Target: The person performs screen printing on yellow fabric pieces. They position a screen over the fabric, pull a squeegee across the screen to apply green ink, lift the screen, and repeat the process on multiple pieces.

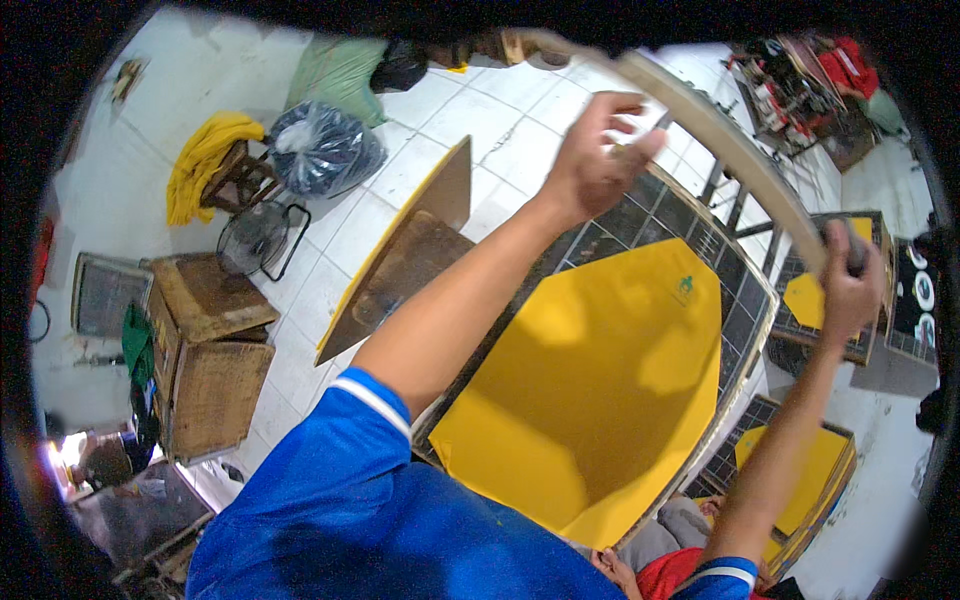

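Observation:
A long pale wooden bar (pixel 740 140), apparently one side of a raised frame, runs across the upper right. My right hand (pixel 852 285) is closed round its near end, beside a small dark part. My left hand (pixel 605 160) is just short of the bar, its fingers half bent and apart, with no clear hold on anything. Below my arms lies a yellow fabric panel (pixel 580 370) with pointed ends and a small green print (pixel 686 288) near its far corner. It rests on a dark, tiled-looking board (pixel 740 310) with a pale rim. My arms' shadow falls across the yellow panel.
A brown board with a yellow edge (pixel 400 270) leans to the left. Beyond are a wooden cabinet (pixel 215 350), a fan (pixel 253 238), a stuffed plastic bag (pixel 325 150) and yellow cloth (pixel 213 165). More boards with yellow panels (pixel 812 480) and a person in red (pixel 672 575) are at right.

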### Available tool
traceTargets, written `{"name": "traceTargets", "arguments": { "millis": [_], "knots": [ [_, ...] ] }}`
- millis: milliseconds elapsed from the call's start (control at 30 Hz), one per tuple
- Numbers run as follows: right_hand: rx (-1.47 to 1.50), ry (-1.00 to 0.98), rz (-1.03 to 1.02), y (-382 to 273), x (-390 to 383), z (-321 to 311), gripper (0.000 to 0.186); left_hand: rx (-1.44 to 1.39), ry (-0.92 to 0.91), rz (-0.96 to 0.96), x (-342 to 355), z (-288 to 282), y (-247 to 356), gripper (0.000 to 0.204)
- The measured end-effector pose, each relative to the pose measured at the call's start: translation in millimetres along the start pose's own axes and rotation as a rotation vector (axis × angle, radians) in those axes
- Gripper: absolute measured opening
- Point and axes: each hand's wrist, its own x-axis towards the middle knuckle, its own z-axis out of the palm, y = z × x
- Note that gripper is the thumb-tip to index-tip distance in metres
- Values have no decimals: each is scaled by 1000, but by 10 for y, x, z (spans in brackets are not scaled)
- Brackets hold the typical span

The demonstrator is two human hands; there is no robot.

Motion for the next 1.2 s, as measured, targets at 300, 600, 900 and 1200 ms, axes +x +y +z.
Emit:
{"name": "traceTargets", "arguments": {
  "millis": [300,600,900,1200],
  "knots": [
    [-545,-282,-396,1295,1064,332,56,768,88,-355,-1516,-2189,-864,27],
    [411,-386,101,1652,1151,211,37,720,96,-909,-3314,-3999,-635,45],
    [147,-425,-235,1859,1323,133,39,1080,-253,-679,-3105,-4126,-626,39],
    [-190,-313,-77,1741,1071,220,49,1345,-352,-633,-2917,-4006,-521,33]
  ]
}}
